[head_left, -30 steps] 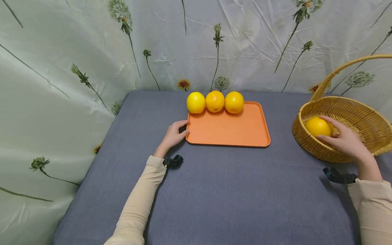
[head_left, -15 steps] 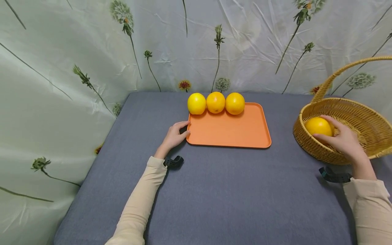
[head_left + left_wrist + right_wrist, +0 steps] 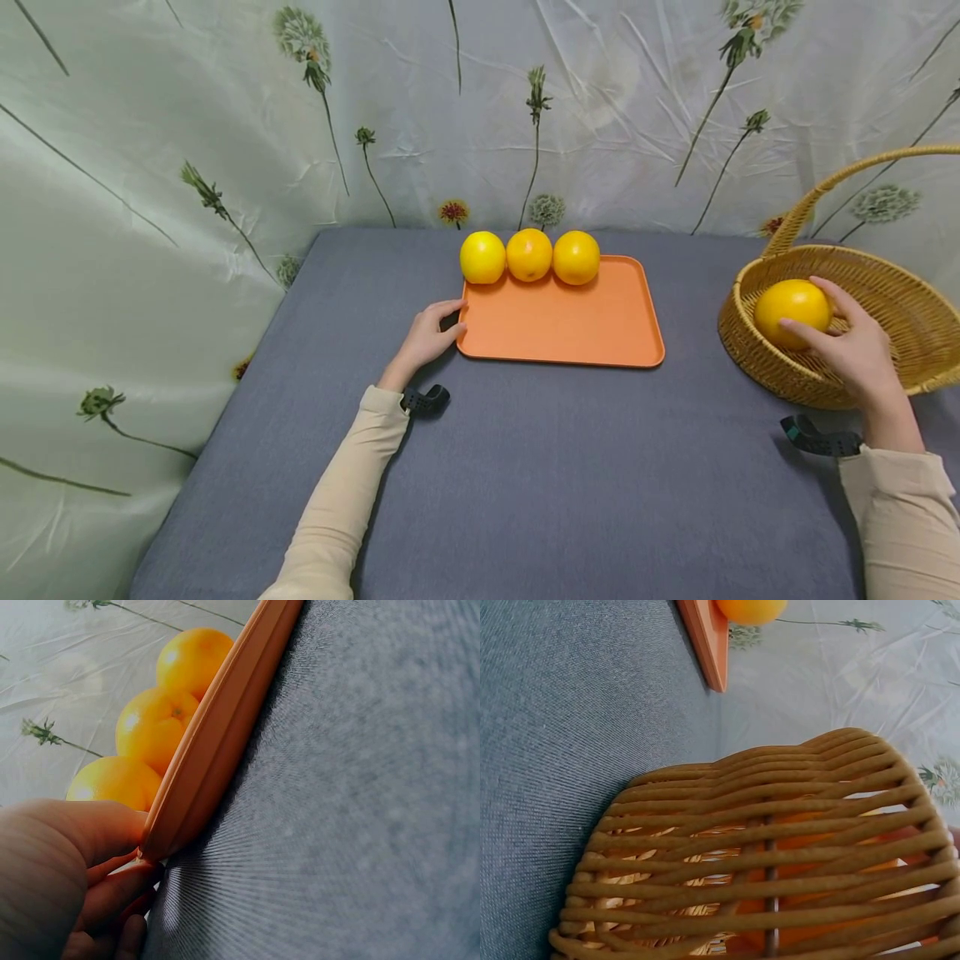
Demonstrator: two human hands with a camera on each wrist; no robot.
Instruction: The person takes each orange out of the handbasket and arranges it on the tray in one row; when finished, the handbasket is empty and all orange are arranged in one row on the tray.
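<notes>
three oranges [image 3: 528, 256] sit touching in a row along the far edge of the orange tray [image 3: 570, 325], which leaves the near part of the tray bare. a fourth orange [image 3: 792, 310] is at the left inside of the wicker basket [image 3: 900, 333] on the right of the grey table [image 3: 525, 467]. the right hand [image 3: 855, 354] reaches over the basket's near rim, fingers and thumb curled round this orange, a grip that looks suited to lifting it. the left hand [image 3: 427, 337] rests on the table at the tray's near left corner; in the left wrist view its fingers [image 3: 112, 889] pinch the tray's rim [image 3: 217, 742], probably to keep the tray from sliding.

compared with a second ago, the held orange sits higher against the basket's rim and more of it shows, with the right hand raised a little. the left hand, tray and row of three are unchanged.
</notes>
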